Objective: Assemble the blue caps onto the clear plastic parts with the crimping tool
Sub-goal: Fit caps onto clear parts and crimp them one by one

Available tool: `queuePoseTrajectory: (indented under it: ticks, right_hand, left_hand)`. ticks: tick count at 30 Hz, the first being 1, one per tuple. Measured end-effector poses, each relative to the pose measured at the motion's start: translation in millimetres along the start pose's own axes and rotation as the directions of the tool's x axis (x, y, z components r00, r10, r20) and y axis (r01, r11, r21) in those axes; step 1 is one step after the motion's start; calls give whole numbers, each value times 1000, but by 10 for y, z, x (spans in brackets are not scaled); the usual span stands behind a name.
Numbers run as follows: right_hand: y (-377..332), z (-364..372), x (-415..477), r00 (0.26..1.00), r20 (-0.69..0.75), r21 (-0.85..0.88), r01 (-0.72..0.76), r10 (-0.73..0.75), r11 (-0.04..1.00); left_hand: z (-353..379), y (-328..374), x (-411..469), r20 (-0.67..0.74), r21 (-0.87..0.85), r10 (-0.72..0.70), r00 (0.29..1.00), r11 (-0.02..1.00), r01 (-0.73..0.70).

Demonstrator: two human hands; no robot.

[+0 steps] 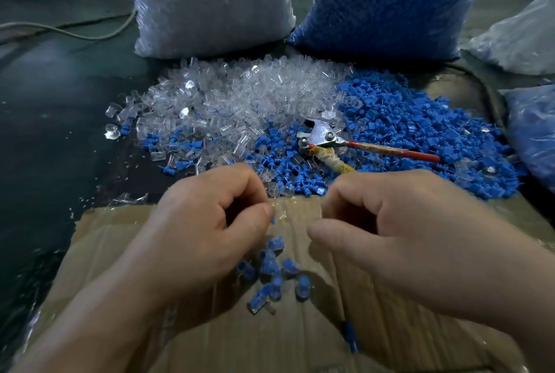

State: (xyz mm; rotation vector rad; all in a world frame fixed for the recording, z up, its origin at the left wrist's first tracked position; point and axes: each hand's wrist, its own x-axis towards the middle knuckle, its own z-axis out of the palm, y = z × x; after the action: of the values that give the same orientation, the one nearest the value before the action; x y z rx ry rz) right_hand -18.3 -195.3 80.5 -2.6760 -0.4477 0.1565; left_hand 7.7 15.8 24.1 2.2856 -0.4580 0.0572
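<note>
Red-handled crimping tool lies beyond the curled, seemingly empty right hand, handles toward it; left hand pinches a capped part.

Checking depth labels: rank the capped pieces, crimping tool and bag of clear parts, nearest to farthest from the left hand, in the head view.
1. Capped pieces, on the cardboard just beside the left hand.
2. Crimping tool, ahead and to the right.
3. Bag of clear parts, upright at the back.

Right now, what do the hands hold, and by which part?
Left hand pinches a small blue piece, which end is hidden; right hand holds nothing visible.
</note>
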Motion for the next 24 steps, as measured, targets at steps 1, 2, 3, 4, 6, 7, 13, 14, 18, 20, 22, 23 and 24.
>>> queuePoseTrajectory:
  ticks: [1,2,3,4,6,7,13,14,18,20,22,23,24]
  right_hand:
    - [5,-16,-65,1000,-4,-86,18,-18,996]
    - [1,-10,-129,1000,14,-150,22,-20,988]
    - [-12,25,-197,999,54,-200,16,-5,980]
    - [-20,73,-257,996,85,-220,-1,21,976]
    - [-37,248,-383,983,128,-224,-102,133,969]
    - [-67,338,-422,981,121,-226,-123,154,966]
    - [91,654,-636,988,-126,-331,-126,89,935]
    - [78,621,-628,990,-97,-350,-126,98,928]
    - [78,549,-540,983,58,-313,-147,173,938]
    - [67,469,-476,987,35,-248,-143,157,958]
    - [100,407,-429,993,-6,-172,-116,117,978]
    - [119,383,-392,991,25,-102,-131,134,986]
    - [120,334,-315,990,45,-15,-136,136,991]
  left_hand:
    - [0,-5,-1,33,46,13,999,999,-15]
    - [3,-4,-2,60,78,31,998,996,-35]
    - [4,2,-2,82,92,41,996,995,-49]
    - [4,1,-1,98,101,47,994,993,-57]
    - [8,1,3,132,147,61,989,986,-81]
    - [13,3,7,154,173,72,985,980,-99]
    - [-25,20,-3,254,185,92,963,973,-141]
    - [-39,23,-4,264,182,93,960,973,-144]
    - [-55,26,1,247,145,86,965,982,-124]
    - [-38,8,3,146,156,48,988,985,-70]
    - [-29,-38,16,-38,197,-4,999,980,11]
    - [-34,-68,24,-132,201,-39,990,977,65]
    - [-42,-106,35,-213,193,-81,974,973,124]
